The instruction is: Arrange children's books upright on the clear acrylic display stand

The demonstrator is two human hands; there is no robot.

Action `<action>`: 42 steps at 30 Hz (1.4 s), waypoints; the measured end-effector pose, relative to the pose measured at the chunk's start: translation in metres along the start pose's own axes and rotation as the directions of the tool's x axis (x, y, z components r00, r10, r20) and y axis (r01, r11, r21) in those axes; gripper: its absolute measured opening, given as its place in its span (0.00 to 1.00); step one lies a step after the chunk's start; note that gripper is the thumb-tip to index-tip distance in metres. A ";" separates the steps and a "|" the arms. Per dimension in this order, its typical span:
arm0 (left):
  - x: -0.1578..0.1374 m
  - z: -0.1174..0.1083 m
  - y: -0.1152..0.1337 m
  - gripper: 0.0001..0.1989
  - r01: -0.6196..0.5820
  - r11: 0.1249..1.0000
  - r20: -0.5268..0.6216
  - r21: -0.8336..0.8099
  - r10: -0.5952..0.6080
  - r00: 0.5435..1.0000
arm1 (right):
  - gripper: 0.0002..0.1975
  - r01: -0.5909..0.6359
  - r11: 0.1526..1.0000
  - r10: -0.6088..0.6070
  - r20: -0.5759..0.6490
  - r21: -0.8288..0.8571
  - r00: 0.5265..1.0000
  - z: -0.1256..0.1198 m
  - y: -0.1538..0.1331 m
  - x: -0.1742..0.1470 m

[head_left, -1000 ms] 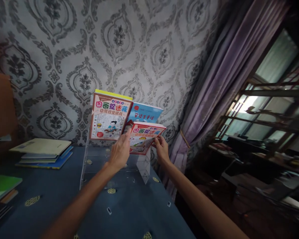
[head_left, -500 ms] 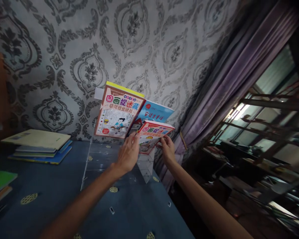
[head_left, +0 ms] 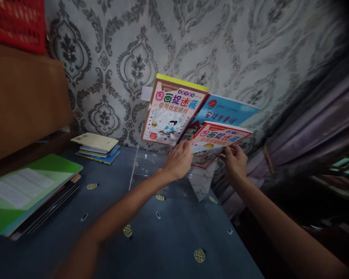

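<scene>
My left hand [head_left: 179, 159] grips the left edge of a thin red-bordered picture book [head_left: 213, 145]. My right hand [head_left: 236, 159] pinches the same book at its lower right side, so both hands are closed on it. The book leans back in front of a blue book [head_left: 228, 110], whose lower part it covers. To the left, a brown-bordered book [head_left: 170, 116] with a yellow top edge stands tilted. These books are at a clear plastic book rack [head_left: 202, 180] on the table. Whether the red-bordered book rests on the rack is hidden.
A small stack of books [head_left: 97, 143] lies by the wall. Nearer on the left is a larger pile topped by a green book [head_left: 58, 166]. A red basket [head_left: 31, 42] sits on a brown box [head_left: 26, 100]. A curtain [head_left: 291, 159] hangs beyond the right edge of the dark blue table [head_left: 168, 248].
The view has swung left, bringing in the basket, the box and more of the green-topped pile. Both hands stay on the red-bordered book, which keeps nearly the same place before the blue one.
</scene>
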State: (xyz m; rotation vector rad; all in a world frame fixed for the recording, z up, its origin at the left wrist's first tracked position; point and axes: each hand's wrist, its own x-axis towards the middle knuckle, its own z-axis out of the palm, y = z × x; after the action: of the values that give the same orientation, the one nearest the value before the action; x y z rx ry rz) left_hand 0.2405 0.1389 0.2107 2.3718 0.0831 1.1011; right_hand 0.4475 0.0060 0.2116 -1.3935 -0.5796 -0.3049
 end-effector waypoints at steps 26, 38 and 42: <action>-0.106 -0.132 -0.223 0.27 0.532 0.460 -0.159 0.711 -0.632 0.758 | 0.17 0.080 0.994 -0.078 0.029 -0.073 0.997 0.008 -0.002 -0.189; -0.096 -0.139 -0.235 0.22 0.313 0.395 -0.018 0.864 -0.596 0.803 | 0.13 0.106 0.994 -0.079 0.575 -0.013 0.815 0.049 0.020 -0.293; -0.103 -0.147 -0.229 0.23 0.235 0.429 0.067 0.872 -0.582 0.810 | 0.14 0.104 0.994 -0.077 0.574 -0.015 0.815 0.048 0.024 -0.294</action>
State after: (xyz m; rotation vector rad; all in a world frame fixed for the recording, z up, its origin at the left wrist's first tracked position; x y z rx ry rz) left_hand 0.1006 0.3721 0.1078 3.0509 1.2951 0.3221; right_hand 0.2081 0.0181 0.0337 -1.5055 -1.1475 0.0414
